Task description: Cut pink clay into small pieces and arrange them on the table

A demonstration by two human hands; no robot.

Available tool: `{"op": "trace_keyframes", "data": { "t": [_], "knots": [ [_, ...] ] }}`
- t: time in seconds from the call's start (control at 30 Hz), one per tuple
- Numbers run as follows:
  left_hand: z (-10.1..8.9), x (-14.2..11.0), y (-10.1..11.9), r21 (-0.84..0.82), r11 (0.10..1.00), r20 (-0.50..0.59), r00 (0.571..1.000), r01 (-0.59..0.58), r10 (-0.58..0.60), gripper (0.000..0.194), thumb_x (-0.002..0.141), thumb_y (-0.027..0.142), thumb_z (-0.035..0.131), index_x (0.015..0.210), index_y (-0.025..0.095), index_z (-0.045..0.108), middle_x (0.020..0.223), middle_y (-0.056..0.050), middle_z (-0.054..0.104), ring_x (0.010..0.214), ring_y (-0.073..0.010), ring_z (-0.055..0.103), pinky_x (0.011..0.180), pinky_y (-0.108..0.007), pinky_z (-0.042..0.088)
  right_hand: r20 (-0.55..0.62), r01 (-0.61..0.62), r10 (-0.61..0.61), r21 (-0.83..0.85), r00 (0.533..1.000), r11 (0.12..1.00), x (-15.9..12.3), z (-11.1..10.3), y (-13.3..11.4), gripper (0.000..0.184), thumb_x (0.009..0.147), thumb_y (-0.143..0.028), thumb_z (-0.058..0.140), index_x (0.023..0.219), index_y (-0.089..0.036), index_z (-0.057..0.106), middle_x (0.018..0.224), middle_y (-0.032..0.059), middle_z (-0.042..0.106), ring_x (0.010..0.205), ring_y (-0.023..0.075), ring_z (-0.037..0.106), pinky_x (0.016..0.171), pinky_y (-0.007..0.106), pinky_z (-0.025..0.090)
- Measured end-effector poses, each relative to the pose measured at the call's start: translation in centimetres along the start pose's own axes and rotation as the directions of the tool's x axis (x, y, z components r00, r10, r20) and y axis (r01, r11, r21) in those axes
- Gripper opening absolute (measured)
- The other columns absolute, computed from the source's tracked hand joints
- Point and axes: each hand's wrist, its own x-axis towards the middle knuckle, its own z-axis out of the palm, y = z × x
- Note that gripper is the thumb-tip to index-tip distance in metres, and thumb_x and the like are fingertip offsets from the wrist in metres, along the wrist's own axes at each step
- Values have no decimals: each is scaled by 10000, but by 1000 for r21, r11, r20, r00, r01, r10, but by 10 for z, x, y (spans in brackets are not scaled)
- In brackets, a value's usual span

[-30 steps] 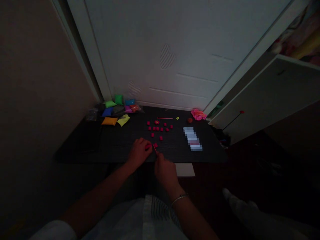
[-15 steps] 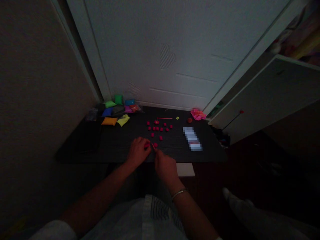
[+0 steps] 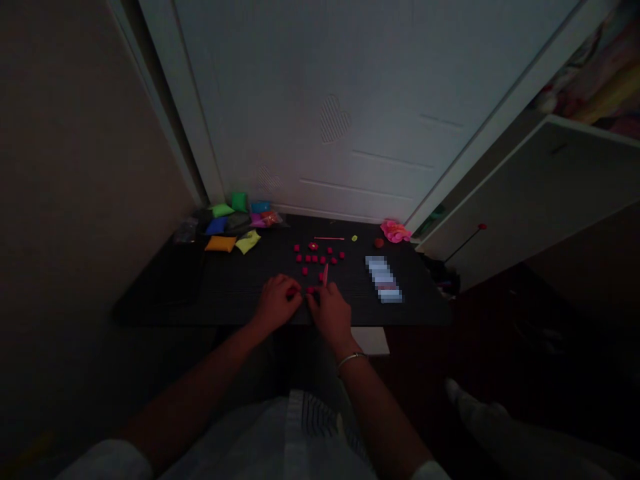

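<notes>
My left hand is closed around a dark pink lump of modelling clay near the front of the table. Opposite it, my right hand has a pink clay knife between its fingers, the blade pointing up and away from me. My right thumb and fingertip are at a small piece of dark pink clay; whether they pinch it is hard to see in the dim light. Beyond the hands, several small dark pink clay pieces lie scattered, and a ring-like pink piece has a pale centre.
A thin pink stick lies towards the back. Coloured clay packets are piled at the back left. A blurred-out phone-like rectangle lies on the right of the dark table, with crumpled pink material behind it.
The clay knife has swung from between the hands to pointing up over my right hand. My right fingertips have come to the small clay piece. My left hand stays almost in place.
</notes>
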Motion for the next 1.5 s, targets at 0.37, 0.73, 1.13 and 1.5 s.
{"op": "trace_keyframes", "data": {
  "t": [0.37,0.73,1.13,1.5],
  "knots": [
    [-48,6,29,-496,821,289,945,284,-152,283,660,417,600,766,161,661,804,-30,638,782,-185,575,730,-298,415,-284,329,-275,167,919,929,-26,-24,20,255,846,-303,458,1047,-223,592,826,28,536,719,98,523,588,172,383],
    [-46,-16,45,-652,413,669,739,636,-80,246,671,339,633,802,135,675,788,-49,663,723,-134,548,656,-249,371,-314,466,-375,305,872,830,-33,-31,23,230,831,-333,493,981,-228,631,779,20,520,693,96,516,611,185,414],
    [-45,-26,46,-659,275,721,692,700,-36,264,647,364,669,761,126,677,758,-51,652,705,-134,558,704,-264,407,-315,482,-376,412,871,773,-38,-25,26,267,798,-391,538,971,-215,640,748,8,521,645,89,508,560,187,405],
    [-44,-31,46,-676,197,719,694,711,-36,248,651,349,674,754,123,667,771,-52,651,742,-146,572,757,-291,417,-288,480,-385,473,877,739,-39,-24,26,326,793,-400,539,1061,-224,597,789,10,508,680,96,511,571,190,419]
  ]
}}
